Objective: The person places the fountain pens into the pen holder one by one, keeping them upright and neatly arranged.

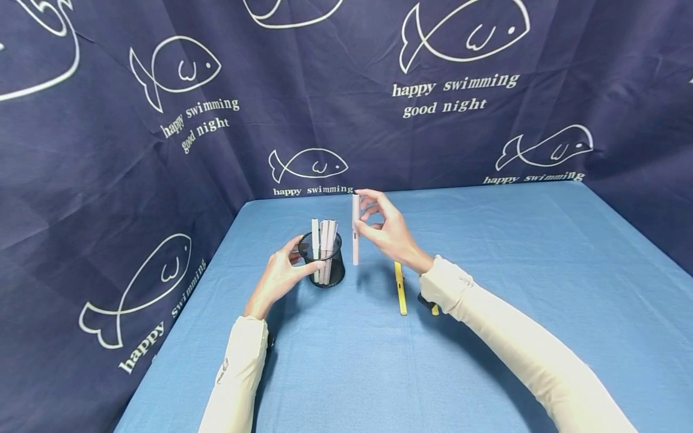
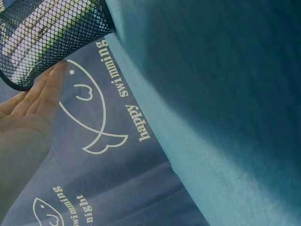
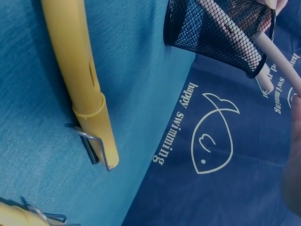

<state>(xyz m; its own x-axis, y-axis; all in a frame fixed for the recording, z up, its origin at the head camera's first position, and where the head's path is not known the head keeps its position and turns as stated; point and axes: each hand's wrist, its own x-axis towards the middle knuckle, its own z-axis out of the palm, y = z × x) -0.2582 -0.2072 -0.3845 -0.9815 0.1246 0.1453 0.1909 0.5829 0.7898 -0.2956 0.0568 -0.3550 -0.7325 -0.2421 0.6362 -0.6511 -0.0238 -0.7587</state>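
A black mesh pen holder [image 1: 337,272] stands on the table with several pale pens [image 1: 327,233] upright in it. My left hand [image 1: 277,275] holds its left side, the thumb across the front and the fingers behind. In the left wrist view, the fingers [image 2: 47,94] lie against the mesh. Just right of the holder, my right hand [image 1: 391,231] pinches a pale pink pen [image 1: 355,243] upright, raised above the table. The right wrist view shows this pen [image 3: 278,56] near the holder's rim, apart from or in front of it; I cannot tell which.
A yellow pen [image 1: 402,294] with a wire clip lies on the blue cloth below my right wrist. Another yellow pen [image 1: 435,310] lies right of it, partly hidden by the sleeve. A dark blue fish-print curtain [image 1: 379,144] hangs behind the table.
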